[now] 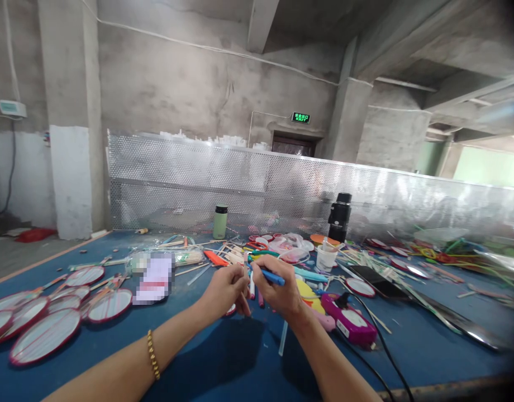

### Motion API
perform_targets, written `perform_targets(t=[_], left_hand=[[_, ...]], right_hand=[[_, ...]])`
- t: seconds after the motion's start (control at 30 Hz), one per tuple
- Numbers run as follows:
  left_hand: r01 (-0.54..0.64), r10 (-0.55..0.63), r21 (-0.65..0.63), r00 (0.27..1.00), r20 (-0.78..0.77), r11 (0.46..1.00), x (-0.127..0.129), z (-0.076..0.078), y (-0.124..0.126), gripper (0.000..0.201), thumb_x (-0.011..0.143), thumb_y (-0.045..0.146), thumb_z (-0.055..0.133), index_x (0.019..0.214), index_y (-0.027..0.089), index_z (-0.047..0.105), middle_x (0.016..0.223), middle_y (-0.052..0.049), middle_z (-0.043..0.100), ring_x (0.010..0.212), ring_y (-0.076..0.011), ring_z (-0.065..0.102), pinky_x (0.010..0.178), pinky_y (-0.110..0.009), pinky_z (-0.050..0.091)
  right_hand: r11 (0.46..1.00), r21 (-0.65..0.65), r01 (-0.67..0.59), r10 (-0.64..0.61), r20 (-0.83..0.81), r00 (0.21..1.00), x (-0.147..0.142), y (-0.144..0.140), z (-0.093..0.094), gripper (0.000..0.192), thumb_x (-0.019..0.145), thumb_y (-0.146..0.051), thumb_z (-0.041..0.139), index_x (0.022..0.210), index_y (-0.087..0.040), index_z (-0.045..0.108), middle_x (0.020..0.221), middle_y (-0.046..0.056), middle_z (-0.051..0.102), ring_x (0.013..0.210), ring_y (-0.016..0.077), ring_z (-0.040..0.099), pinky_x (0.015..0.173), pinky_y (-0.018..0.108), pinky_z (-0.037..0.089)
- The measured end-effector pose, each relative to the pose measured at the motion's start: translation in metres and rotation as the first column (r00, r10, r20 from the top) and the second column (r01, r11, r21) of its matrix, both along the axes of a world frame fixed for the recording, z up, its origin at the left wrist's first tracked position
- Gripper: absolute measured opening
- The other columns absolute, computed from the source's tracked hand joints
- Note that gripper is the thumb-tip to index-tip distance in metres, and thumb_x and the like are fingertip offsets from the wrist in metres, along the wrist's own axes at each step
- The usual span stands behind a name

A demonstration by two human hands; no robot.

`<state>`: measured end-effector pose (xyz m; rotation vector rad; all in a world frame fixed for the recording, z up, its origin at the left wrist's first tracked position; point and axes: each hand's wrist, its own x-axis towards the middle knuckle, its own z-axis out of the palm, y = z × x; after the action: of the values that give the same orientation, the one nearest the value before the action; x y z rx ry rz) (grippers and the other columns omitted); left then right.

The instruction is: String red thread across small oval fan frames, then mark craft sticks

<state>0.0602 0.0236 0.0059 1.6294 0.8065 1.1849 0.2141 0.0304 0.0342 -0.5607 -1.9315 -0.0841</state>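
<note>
R hand (280, 283) clamps blue pen-like tool (274, 277); L hand (227, 290) pinches pale pc (246, 258) (prob. wood) at tool's 10 o'clock: keep steady.

Blue pen-like tool (274, 277), slanted, gripped in the right hand (280, 287); small pale strip (246, 258), roughly upright, projecting above the left hand (228, 287).

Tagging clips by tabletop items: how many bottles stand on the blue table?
2: a black-topped green bottle, left of centre near the perforated panel, and a black bottle farther right, beyond the white cup. Smaller ones could be hidden.
</note>
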Motion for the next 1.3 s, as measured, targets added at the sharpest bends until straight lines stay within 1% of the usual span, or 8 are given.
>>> perform_targets(t=[0.33, 0.53, 0.83, 1.07, 1.3], left_hand=[[-0.014, 0.014, -0.006, 1.000, -0.007, 1.000, 0.0002, 0.0005, 0.0000, 0.021, 0.079, 0.036, 0.054, 0.068, 0.020, 0.046, 0.050, 0.003, 0.058, 0.042, -0.0179, 0.065, 0.038, -0.023, 0.044], [-0.007, 0.007, -0.012, 1.000, -0.012, 1.000, 0.0002, -0.0002, 0.0005, 0.020, 0.079, 0.035, 0.054, 0.068, 0.021, 0.046, 0.048, 0.004, 0.057, 0.041, -0.0178, 0.065, 0.038, -0.023, 0.045], [-0.006, 0.006, -0.016, 1.000, -0.017, 1.000, 0.0002, -0.0002, -0.0005, 0.018, 0.078, 0.033, 0.053, 0.067, 0.020, 0.047, 0.047, 0.003, 0.057, 0.041, -0.0184, 0.065, 0.039, -0.024, 0.046], [0.002, -0.002, -0.028, 1.000, -0.015, 1.000, 0.0005, -0.0022, 0.0016, 0.022, 0.079, 0.039, 0.055, 0.069, 0.020, 0.047, 0.048, 0.003, 0.058, 0.042, -0.0182, 0.065, 0.037, -0.023, 0.044], [-0.002, 0.002, -0.030, 1.000, -0.025, 1.000, 0.0010, -0.0010, 0.0010, 0.025, 0.079, 0.042, 0.055, 0.070, 0.021, 0.046, 0.049, 0.002, 0.060, 0.042, -0.0184, 0.065, 0.039, -0.023, 0.044]], right_hand=[[1.000, 0.024, 0.001, -0.001, -0.003, 1.000, -0.0011, -0.0009, 0.0009, 0.017, 0.086, -0.017, 0.051, 0.071, -0.019, 0.058, 0.063, 0.000, 0.058, 0.057, 0.0112, 0.052, 0.059, 0.023, 0.042], [1.000, 0.016, -0.001, 0.001, 0.013, 1.000, -0.0012, -0.0005, 0.0013, 0.015, 0.085, -0.017, 0.051, 0.072, -0.020, 0.059, 0.064, 0.000, 0.060, 0.058, 0.0119, 0.053, 0.061, 0.024, 0.043], [1.000, 0.013, -0.007, 0.007, -0.009, 1.000, -0.0009, 0.0012, -0.0003, 0.015, 0.085, -0.016, 0.052, 0.073, -0.019, 0.059, 0.066, 0.001, 0.062, 0.059, 0.0116, 0.054, 0.061, 0.023, 0.043], [1.000, 0.018, 0.001, -0.001, -0.016, 1.000, -0.0013, 0.0018, 0.0003, 0.017, 0.086, -0.018, 0.052, 0.072, -0.019, 0.060, 0.065, 0.001, 0.062, 0.057, 0.0113, 0.053, 0.059, 0.023, 0.043], [1.000, 0.017, 0.009, -0.009, -0.022, 1.000, -0.0006, 0.0019, 0.0004, 0.017, 0.087, -0.018, 0.051, 0.073, -0.019, 0.060, 0.066, 0.000, 0.062, 0.057, 0.0113, 0.054, 0.059, 0.023, 0.043]])
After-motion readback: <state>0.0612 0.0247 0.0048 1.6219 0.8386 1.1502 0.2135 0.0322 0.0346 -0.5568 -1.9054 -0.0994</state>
